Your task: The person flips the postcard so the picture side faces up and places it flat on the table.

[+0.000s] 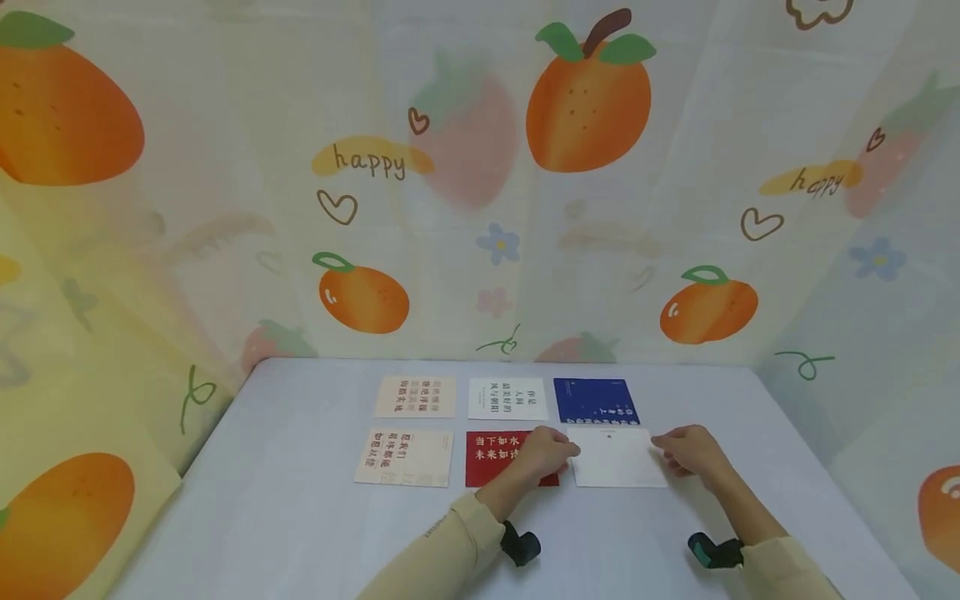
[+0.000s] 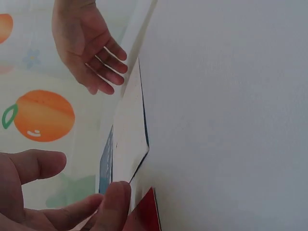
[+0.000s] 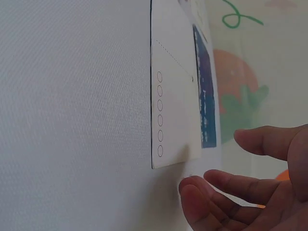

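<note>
A white postcard (image 1: 618, 458) lies face down on the table, with printed circles along one edge in the right wrist view. My left hand (image 1: 546, 455) hovers over the red postcard (image 1: 491, 471), its fingertips at the white card's left edge; contact cannot be told. Its thumb (image 2: 45, 166) stands apart from the other fingers. On the other side, my right hand (image 1: 692, 452) is close to the white card's right edge. In the right wrist view a small gap separates its loosely bent fingers (image 3: 195, 199) from the card. Neither hand grips anything.
Behind the white card lies a dark blue postcard (image 1: 596, 400). A white card with dark text (image 1: 507, 398) and two cream cards (image 1: 415, 397) (image 1: 403, 457) complete two rows. A fruit-printed cloth (image 1: 450, 250) hangs behind the white table (image 1: 285, 517).
</note>
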A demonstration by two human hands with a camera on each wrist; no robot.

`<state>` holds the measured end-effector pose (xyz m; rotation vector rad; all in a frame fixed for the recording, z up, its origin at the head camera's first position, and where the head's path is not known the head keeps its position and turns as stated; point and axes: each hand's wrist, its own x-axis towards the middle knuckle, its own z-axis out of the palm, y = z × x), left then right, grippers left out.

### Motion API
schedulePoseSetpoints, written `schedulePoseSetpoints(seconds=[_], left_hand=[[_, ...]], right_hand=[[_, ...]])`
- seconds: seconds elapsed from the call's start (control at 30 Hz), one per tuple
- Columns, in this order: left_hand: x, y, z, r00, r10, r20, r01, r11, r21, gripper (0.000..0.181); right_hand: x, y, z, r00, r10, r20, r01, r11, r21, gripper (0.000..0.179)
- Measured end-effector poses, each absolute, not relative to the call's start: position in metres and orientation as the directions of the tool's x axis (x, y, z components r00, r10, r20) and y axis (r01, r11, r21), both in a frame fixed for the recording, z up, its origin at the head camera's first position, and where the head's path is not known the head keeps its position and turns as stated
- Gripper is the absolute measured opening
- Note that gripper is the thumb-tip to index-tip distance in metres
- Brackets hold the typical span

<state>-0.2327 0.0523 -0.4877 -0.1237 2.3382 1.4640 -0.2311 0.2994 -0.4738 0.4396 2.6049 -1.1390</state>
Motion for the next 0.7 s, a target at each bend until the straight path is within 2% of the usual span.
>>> schedulePoseSetpoints(seconds=[0.13, 0.37, 0.7], left_hand=[[-0.231, 0.058, -0.488, -0.921, 0.11, -0.375, -0.268, 0.519, 0.811, 0.04], [-0.227, 0.061, -0.486, -0.917, 0.064, -0.393, -0.309, 0.508, 0.804, 0.063], [-0.223, 0.064, -0.486, -0.912, 0.063, -0.405, -0.331, 0.468, 0.819, 0.058]], right_hand=[[-0.228, 0.298, -0.472, -0.916, 0.172, -0.362, 0.383, 0.645, -0.662, 0.048], [-0.226, 0.291, -0.471, -0.928, 0.162, -0.335, 0.357, 0.644, -0.676, 0.045], [-0.226, 0.291, -0.476, -0.928, 0.182, -0.324, 0.364, 0.622, -0.693, 0.044]])
